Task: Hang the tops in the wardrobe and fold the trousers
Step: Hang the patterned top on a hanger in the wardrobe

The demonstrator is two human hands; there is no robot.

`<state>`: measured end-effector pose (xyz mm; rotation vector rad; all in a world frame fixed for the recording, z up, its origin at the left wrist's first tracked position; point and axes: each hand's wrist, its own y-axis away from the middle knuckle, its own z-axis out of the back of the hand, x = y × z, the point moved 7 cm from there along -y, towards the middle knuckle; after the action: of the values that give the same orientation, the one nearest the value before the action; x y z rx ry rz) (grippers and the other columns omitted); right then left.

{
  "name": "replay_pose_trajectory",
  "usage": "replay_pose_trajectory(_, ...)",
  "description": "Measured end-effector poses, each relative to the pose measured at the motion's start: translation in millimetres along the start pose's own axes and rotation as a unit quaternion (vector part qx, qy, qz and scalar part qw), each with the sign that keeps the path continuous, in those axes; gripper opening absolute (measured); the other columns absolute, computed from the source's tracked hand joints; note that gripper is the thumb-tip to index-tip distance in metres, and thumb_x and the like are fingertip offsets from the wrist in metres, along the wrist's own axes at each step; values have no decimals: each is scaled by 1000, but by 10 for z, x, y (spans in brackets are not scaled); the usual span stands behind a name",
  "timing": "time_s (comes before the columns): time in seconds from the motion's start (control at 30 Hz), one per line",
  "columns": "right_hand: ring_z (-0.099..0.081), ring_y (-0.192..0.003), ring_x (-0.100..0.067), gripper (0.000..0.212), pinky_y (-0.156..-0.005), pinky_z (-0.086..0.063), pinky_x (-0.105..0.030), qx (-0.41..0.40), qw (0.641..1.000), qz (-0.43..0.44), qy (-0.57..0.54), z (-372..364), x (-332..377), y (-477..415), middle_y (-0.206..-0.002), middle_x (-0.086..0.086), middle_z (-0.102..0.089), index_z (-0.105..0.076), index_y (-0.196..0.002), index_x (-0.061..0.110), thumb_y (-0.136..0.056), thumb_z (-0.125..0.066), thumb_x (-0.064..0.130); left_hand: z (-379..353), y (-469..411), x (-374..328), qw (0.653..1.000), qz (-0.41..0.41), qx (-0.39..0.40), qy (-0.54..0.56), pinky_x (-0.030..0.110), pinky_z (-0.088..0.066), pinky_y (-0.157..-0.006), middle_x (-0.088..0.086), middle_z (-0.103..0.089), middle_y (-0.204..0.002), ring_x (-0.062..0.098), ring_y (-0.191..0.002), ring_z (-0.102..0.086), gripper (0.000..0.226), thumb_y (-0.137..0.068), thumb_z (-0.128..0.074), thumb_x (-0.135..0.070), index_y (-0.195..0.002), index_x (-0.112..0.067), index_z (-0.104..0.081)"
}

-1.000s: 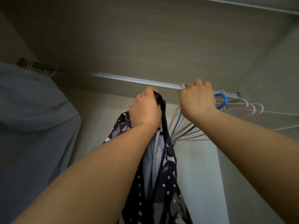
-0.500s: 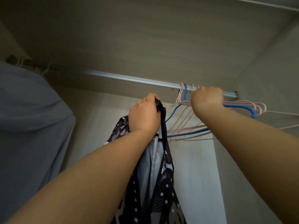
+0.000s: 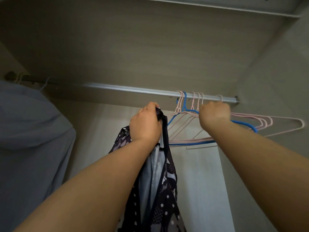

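Grips with left hand [image 3: 145,123] the bunched strap of a dark navy white-dotted top [image 3: 167,190], hanging at 6 o'clock. At 3 o'clock, clutches with right hand [image 3: 214,114] a blue plastic hanger [image 3: 189,144] among pink wire hangers [image 3: 250,116] on the silver metal rail [image 3: 133,89].

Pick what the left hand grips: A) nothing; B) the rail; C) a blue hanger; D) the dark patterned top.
D: the left hand is curled round the bunched dark patterned top; the right hand grips the hangers.
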<state>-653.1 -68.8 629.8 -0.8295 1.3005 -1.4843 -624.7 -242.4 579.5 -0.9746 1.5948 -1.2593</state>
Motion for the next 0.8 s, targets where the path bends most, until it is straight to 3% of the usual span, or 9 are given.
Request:
replay_pose_trajectory(0.17, -52, -80, -21, 21, -65, -38, -28, -17, 1000, 16, -17, -78, -13, 31, -75, -1, -49, -60, -105, 13, -92, -45, 7, -62, 40, 37, 1000, 10, 3, -4, 29, -30, -73, 3, -60, -119, 26, -108, -54, 28, -94, -51, -24, -123, -22, -49)
replay_pose_trajectory(0.27, -58, -96, -23, 25, -68, -38, -30, -39, 999, 26, -18, -111, -43, 13, -101, -4, -60, -59, -111, 13, -92, -44, 8, -101, 57, 57, 1000, 15, 6, -6, 30, -34, -74, 3, -61, -119, 26, -108, -54, 28, -94, -52, -23, -122, -22, -50)
replay_pose_trajectory(0.33, -53, -107, -24, 28, -70, -37, -31, -64, 997, 24, -20, -119, -62, -19, -116, -7, -56, -56, -118, 13, -93, -44, 9, -118, 60, 67, 1000, 17, 3, -4, 30, -34, -74, 3, -61, -119, 27, -107, -55, 28, -94, -53, -23, -121, -22, -50)
replay_pose_trajectory(0.5, -47, -118, -26, 31, -73, -38, -32, -86, 996, 26, -3, -119, -119, -77, -121, -8, -54, -55, -123, 12, -94, -42, 10, -178, 93, 73, 1000, 21, 3, -8, 30, -33, -74, 4, -61, -119, 27, -107, -55, 28, -93, -53, -21, -121, -22, -50)
replay_pose_trajectory(0.73, -56, -89, -23, 23, -68, -41, -30, -62, 996, 39, -41, -174, -152, -73, -92, -6, -55, -61, -108, 9, -92, -44, 8, -261, 131, 61, 1000, 5, 5, -12, 27, -28, -71, 0, -60, -121, 24, -107, -55, 26, -93, -53, -19, -119, -23, -50)
replay_pose_trajectory(0.8, -57, -86, -25, 23, -69, -42, -32, -55, 993, 45, -90, -185, -148, -87, -93, -8, -57, -61, -108, 9, -91, -46, 11, -258, 121, 76, 1000, 6, 7, -14, 28, -30, -73, -1, -61, -120, 24, -107, -55, 26, -93, -53, -21, -119, -24, -50)
